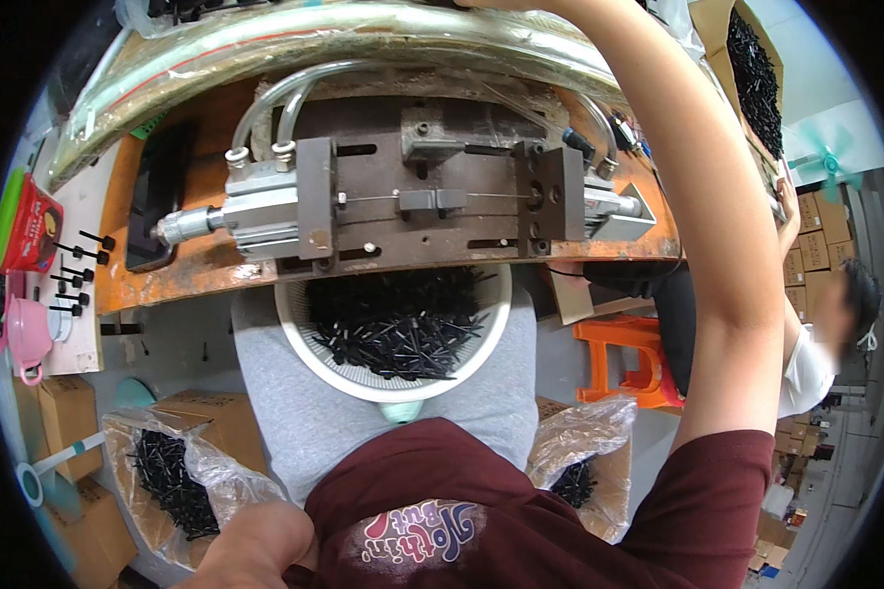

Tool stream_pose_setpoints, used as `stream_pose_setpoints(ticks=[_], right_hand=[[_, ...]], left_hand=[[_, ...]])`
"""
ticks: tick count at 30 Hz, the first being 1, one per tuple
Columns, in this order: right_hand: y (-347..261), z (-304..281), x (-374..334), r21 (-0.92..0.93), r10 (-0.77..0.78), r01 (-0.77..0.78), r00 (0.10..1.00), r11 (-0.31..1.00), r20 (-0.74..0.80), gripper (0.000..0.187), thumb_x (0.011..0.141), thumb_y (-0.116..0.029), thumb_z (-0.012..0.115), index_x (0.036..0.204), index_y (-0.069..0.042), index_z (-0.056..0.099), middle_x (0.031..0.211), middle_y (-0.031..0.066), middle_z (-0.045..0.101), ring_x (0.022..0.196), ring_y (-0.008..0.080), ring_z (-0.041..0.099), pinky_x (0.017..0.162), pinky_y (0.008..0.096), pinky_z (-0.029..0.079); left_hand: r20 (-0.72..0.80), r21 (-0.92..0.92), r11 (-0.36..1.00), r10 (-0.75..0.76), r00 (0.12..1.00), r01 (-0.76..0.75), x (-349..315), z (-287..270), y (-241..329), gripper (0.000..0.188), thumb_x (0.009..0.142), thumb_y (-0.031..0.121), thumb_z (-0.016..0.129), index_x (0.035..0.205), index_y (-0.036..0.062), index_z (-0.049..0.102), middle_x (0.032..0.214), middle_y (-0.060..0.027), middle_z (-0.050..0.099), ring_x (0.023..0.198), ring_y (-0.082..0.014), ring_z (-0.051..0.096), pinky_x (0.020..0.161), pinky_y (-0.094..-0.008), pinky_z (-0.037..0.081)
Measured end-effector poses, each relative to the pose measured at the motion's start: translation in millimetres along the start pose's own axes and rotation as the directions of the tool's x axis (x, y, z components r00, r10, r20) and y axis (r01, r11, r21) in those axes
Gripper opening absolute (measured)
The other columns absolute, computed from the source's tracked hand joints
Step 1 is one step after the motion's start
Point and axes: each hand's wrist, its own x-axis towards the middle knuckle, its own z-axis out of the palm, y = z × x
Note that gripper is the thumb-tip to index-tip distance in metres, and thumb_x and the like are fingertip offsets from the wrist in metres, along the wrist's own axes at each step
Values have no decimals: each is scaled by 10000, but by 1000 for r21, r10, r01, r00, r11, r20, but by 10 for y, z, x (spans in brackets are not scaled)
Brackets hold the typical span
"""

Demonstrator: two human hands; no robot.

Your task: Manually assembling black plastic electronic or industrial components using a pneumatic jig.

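Note:
My right arm reaches up and across to the far edge of the bench, where only a sliver of my right hand (496, 4) shows at the top edge, by a bag of black parts. Its fingers are cut off. Of my left arm only a bare part shows at the lower left, beside an open bag of black parts (172, 481); my left hand is out of view. In front of me a metal fixture (373, 221) with two air cylinders is bolted to the bench. Small dark blocks (432, 202) sit at its middle, with thin rods on either side.
A white basket (393, 393) of thin black parts rests on my lap. A dark phone (157, 196) lies on the bench's left. An orange stool (624, 358) and another open bag (599, 442) are at the right. A co-worker (810, 368) is at the far right.

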Motion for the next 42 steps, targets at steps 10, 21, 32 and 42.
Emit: stream_pose_setpoints(ticks=[10, 21, 32, 42], right_hand=[[255, 69, -52, 46, -12, 15, 997, 999, -75, 332, 694, -87, 723, 1002, 30, 683, 899, 208, 692, 882, 367, 666, 813, 401, 523], [205, 76, -56, 137, -27, 41, 994, 990, -102, 375, 696, -48, 759, 1048, 50, 671, 979, 179, 663, 946, 342, 634, 863, 401, 494], [231, 90, -81, 275, 73, -7, 971, 961, -229, 408, 769, -54, 706, 1153, 52, 621, 1009, 237, 680, 922, 327, 667, 861, 378, 514], [-108, -419, -565, 842, 526, -134, 828, 522, -194, 379, 750, -246, 784, 916, 65, 647, 859, 195, 690, 881, 355, 658, 811, 415, 524]], left_hand=[[463, 9, 993, -107, 880, 116, 42, -456, -434, 327, 904, 44, 520, 586, -3, 577, 592, -139, 570, 444, -227, 543, 426, -301, 404], [-462, -887, -258, 492, 738, -383, 254, 860, -848, 358, 1011, 158, 502, 1316, -25, 542, 1350, -183, 578, 1298, -303, 520, 1184, -344, 301], [-180, -954, 196, 238, 955, -229, -240, 595, -578, 345, 961, 86, 585, 1228, -103, 477, 1156, -110, 683, 1136, -128, 616, 1090, -251, 347], [171, 953, 219, 177, 969, -208, -315, -698, -836, 472, 920, 75, 565, 1332, -111, 426, 1296, -269, 520, 1148, -318, 566, 1008, -461, 441]])
